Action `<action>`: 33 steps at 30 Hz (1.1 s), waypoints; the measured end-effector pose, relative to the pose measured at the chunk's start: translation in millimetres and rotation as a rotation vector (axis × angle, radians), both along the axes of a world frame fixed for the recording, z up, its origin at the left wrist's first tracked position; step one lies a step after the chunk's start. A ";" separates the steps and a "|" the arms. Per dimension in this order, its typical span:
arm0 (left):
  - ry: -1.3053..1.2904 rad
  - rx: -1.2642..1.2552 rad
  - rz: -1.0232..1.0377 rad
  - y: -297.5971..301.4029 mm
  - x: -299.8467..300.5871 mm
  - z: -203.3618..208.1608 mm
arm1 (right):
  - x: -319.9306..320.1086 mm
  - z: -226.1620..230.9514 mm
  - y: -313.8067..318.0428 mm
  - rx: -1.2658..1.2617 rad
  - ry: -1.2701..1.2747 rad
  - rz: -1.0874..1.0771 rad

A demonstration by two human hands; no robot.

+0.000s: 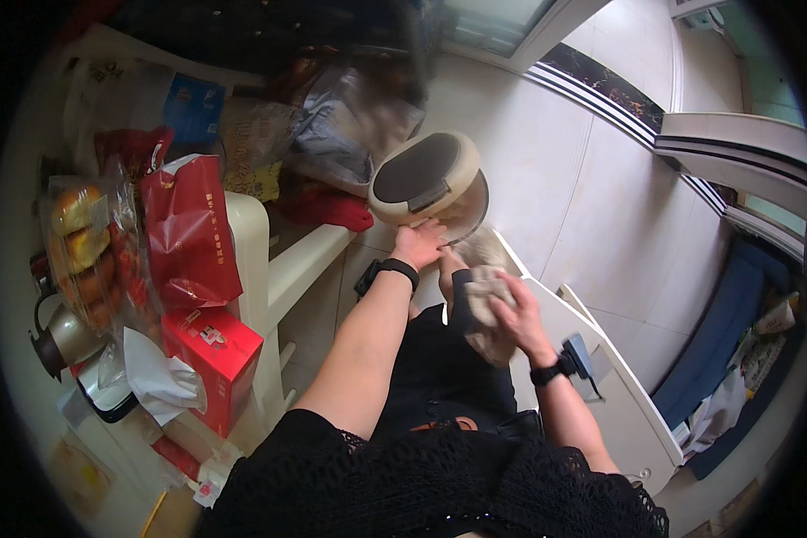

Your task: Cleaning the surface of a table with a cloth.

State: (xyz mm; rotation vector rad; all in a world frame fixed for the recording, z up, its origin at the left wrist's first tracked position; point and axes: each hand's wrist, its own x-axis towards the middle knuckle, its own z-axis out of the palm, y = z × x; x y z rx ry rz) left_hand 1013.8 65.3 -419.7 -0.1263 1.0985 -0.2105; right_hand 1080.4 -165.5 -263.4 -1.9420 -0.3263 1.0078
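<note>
My left hand [419, 242] reaches forward with its fingers stretched out against the front of a small bin [464, 215], just below the rim of its lid. The lid [419, 179] is cream with a dark oval panel and is closed; the bin looks slightly tilted. My right hand [517, 318] grips a soft beige cloth [490, 314], bunched beside my dark-clothed leg and blurred by motion. Farther down, another beige fuzzy patch [486, 254] shows next to the bin; whether it is the same cloth I cannot tell.
On my left a white table holds a red gift bag [191, 233], a red tissue box [213, 354], packed buns [82, 255] and a metal jug [67, 336]. Bags [341, 125] lie behind a cream chair [253, 242]. A white cabinet [601, 386] stands right; beyond is a blue-edged container [722, 350].
</note>
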 end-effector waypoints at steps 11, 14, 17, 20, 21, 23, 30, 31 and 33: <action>-0.085 0.395 -0.056 0.1 -58.9 15.4 | 24.0 -35.2 58.0 -0.323 -0.410 0.387; -0.599 -0.082 0.307 -14.3 -103.3 6.5 | -14.9 20.9 80.2 0.137 -0.506 0.628; -0.063 0.328 0.096 -61.5 -73.0 51.5 | -50.1 18.3 78.5 0.123 -0.511 0.724; -0.381 -0.036 -0.099 -65.6 -69.7 128.4 | -30.8 38.0 75.8 -0.444 -0.490 0.945; -0.223 0.095 -0.215 -60.0 -70.5 190.6 | -12.8 -2.7 25.3 -0.564 -0.484 0.777; -0.424 0.509 -0.321 -84.5 -103.9 186.0 | 32.8 -76.4 -64.4 -0.102 -0.641 0.649; 0.006 1.256 -0.242 -96.4 -372.2 250.7 | -163.6 117.9 50.2 0.244 -0.184 0.777; 0.071 1.317 -0.241 -105.3 -413.6 247.2 | -217.2 174.0 80.7 0.100 -0.118 0.805; 0.127 1.382 -0.223 -130.4 -496.8 238.0 | -303.8 225.7 117.9 0.201 -0.258 0.994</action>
